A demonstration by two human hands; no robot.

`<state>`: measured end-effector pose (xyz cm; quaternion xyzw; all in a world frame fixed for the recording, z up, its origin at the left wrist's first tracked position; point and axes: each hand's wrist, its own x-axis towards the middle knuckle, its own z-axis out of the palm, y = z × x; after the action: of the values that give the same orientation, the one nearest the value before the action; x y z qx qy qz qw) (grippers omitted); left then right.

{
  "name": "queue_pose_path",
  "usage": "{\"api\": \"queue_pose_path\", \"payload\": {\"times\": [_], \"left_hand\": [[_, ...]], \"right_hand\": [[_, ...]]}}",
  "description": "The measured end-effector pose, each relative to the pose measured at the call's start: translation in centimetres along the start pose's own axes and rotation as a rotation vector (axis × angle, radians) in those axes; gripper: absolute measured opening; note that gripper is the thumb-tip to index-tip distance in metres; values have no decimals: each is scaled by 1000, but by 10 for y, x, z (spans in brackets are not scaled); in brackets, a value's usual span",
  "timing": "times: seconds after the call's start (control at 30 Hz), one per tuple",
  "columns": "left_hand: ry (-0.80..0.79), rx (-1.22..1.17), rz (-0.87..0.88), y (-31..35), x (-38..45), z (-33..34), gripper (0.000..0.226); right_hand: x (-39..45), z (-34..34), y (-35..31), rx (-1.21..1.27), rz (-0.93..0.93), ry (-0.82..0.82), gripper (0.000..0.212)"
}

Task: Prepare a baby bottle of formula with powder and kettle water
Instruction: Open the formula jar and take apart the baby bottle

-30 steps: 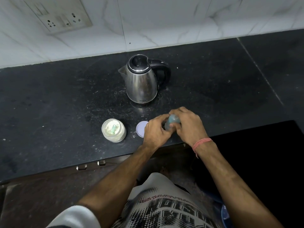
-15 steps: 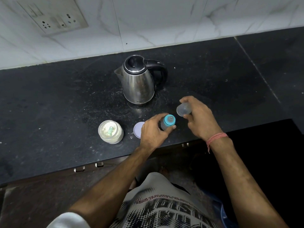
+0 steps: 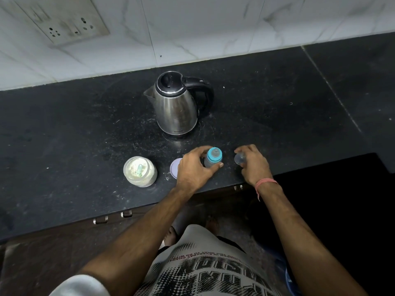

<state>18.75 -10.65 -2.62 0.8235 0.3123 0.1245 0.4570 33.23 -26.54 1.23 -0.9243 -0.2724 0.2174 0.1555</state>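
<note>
A small baby bottle (image 3: 211, 160) with a teal collar and a clear teat is seen standing upright on the black countertop (image 3: 64, 129), near its front edge and in front of the kettle (image 3: 176, 103); it is gripped around its body by the left hand (image 3: 195, 167), whose fingers are curled about the far side while the thumb (image 3: 217, 166) is pressed against the near side. Just to the right of the bottle, and apart from it, a clear domed cap (image 3: 239, 159) is held in the right hand (image 3: 253, 164) — the fingers are closed loosely over it, and whether the cap is touching the counter cannot be told; a red thread band (image 3: 266, 183) is worn on that wrist. The steel kettle is set upright with its black lid shut, its spout turned left and its black handle turned right. To the left of the left hand a pale lilac lid (image 3: 175, 167) is laid flat on the counter, partly hidden by the hand; further left an open jar of whitish powder (image 3: 140, 171) is placed, with a pale green scoop (image 3: 140, 169) stuck in it. A switch and socket plate (image 3: 64, 20) is mounted on the white marble-patterned wall (image 3: 235, 24) behind — specks of powder are scattered over the counter around the jar and kettle
</note>
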Motion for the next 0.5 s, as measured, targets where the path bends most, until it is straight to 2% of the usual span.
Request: {"api": "queue_pose_path", "payload": {"times": [0.2, 0.3, 0.4, 0.5], "left_hand": [[-14, 27, -15, 1, -1, 1, 59], [10, 29, -2, 2, -3, 3, 58], [26, 54, 9, 5, -3, 4, 53], [13, 81, 5, 5, -2, 3, 48]], "right_hand": [[-7, -11, -13, 92, -55, 33, 97], [-16, -21, -32, 166, -149, 126, 83], [-24, -25, -55, 147, -220, 69, 60], [-29, -21, -75, -26, -223, 12, 65]]}}
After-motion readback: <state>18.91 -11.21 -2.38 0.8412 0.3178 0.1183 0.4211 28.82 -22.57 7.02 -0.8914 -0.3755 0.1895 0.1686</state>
